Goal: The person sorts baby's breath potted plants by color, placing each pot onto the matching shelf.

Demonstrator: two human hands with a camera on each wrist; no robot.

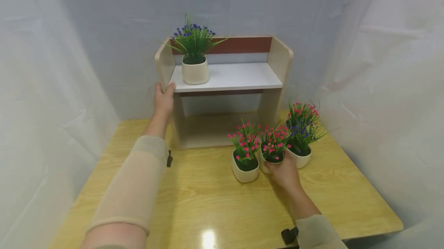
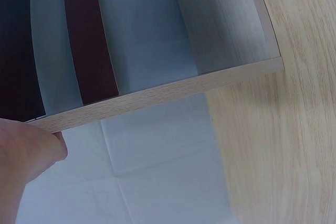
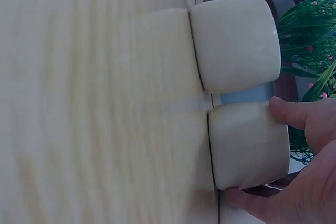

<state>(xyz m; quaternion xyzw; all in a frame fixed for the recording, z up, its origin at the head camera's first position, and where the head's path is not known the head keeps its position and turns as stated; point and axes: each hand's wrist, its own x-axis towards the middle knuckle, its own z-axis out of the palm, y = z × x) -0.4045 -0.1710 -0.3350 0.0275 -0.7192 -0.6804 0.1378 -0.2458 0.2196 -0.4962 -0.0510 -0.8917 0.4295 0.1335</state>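
Observation:
My left hand (image 1: 163,100) grips the left side panel of a small wooden shelf unit (image 1: 287,58), level with its white upper board. In the left wrist view the thumb and fingers of the left hand (image 2: 31,148) wrap the panel's edge. On the table, my right hand (image 1: 286,172) holds a cream pot with pink flowers (image 1: 274,141), thumb on one side and fingers on the other. The right wrist view shows the held pot (image 3: 249,145) standing beside another cream pot (image 3: 236,45). That neighbour is the pink-flowered plant (image 1: 245,168) on the left.
A purple-flowered plant (image 1: 195,71) stands at the left of the upper board. Right of my right hand are another purple-flowered pot (image 1: 301,156) and, behind it, a pink-flowered plant (image 1: 305,112). The wooden table (image 1: 208,195) extends in front; pale sheeting (image 1: 381,87) hangs around it.

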